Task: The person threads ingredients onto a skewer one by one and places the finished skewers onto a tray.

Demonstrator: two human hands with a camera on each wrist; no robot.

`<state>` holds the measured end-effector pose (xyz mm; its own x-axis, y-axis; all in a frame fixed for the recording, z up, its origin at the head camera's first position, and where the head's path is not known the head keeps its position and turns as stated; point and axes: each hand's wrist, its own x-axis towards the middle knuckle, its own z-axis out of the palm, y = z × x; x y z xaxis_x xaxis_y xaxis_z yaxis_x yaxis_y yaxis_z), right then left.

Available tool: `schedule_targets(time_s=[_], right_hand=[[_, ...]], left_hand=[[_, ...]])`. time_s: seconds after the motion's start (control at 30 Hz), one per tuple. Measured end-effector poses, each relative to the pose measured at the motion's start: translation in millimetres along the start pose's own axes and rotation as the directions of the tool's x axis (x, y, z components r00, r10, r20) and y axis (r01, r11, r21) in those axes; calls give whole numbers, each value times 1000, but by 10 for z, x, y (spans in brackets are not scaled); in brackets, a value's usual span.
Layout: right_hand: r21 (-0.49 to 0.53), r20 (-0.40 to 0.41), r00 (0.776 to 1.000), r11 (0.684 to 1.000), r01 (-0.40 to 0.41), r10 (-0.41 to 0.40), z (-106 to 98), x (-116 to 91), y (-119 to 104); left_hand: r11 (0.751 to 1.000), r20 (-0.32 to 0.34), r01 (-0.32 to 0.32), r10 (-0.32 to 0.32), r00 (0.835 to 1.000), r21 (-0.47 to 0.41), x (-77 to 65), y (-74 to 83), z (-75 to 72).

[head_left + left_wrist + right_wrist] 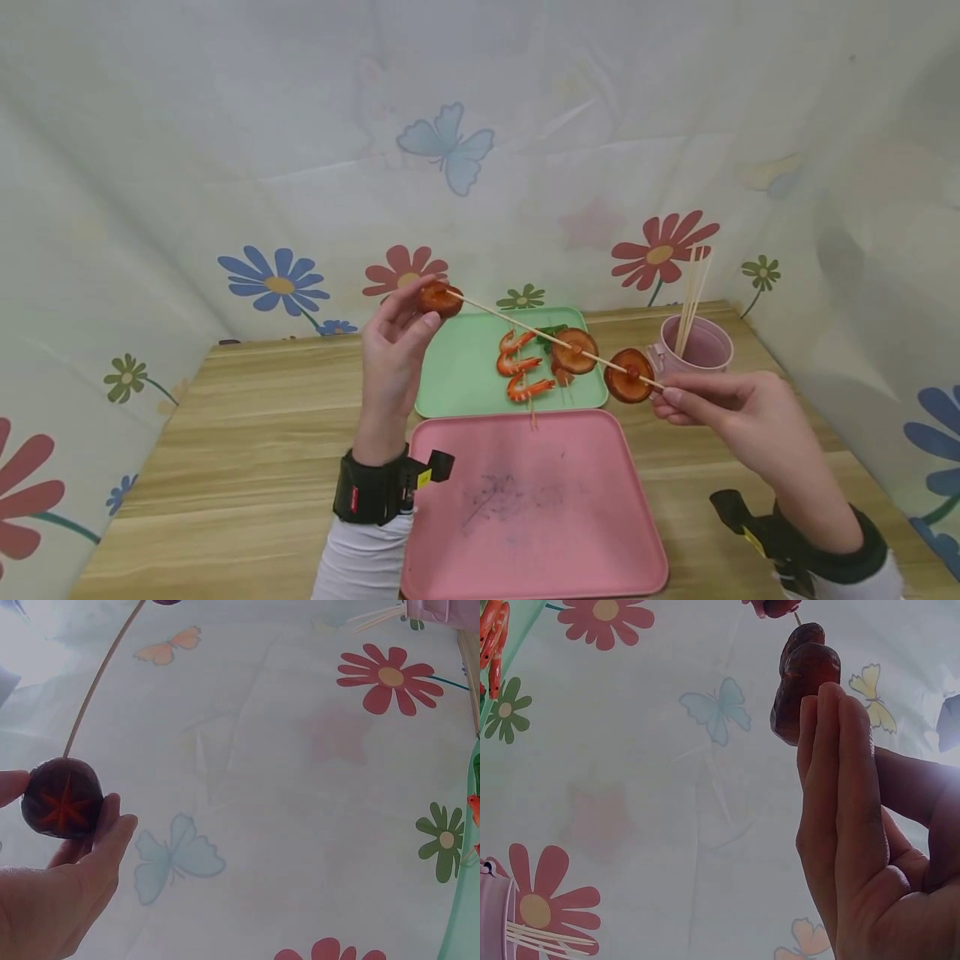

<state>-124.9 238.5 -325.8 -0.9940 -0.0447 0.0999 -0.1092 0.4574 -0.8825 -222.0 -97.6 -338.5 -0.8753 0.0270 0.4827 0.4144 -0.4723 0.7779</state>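
Note:
My left hand [393,358] pinches a brown shiitake mushroom cap [441,300] between thumb and fingers; a star-shaped cut [64,806] shows on its top in the left wrist view. The tip end of a thin bamboo skewer [502,315] meets the cap's underside; how deep it goes in is hidden. Two more mushrooms, one mid-skewer [574,350] and one lower down [628,375], are threaded on it. Beside the lower one, my right hand [742,417] pinches the skewer's other end with thumb and fingers. The skewer is held slanting in the air above the trays.
Behind, a green tray [450,375] bears skewered shrimp [528,387] and some green food [551,335], partly covered by the mushrooms. A pink tray [532,533] lies in front. At the right back, a pink bucket [701,346] holds several bamboo skewers [692,300].

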Motion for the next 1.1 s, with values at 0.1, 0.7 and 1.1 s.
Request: schedule_targets(time_s=[0.1,0.7,1.1], right_hand=[[-1,3,1000,1000,-5,5,-11,10,-11],[-29,7,1000,1000,4,-4,-10,22,-2],[11,47,999,1000,3,-3,21,38,19]], left_hand=[[1000,-2,2,-2,1000,1,8,6,9],[999,57,41,-42,997,30,-4,2,47],[996,77,17,-10,997,-91,10,-46,50]])
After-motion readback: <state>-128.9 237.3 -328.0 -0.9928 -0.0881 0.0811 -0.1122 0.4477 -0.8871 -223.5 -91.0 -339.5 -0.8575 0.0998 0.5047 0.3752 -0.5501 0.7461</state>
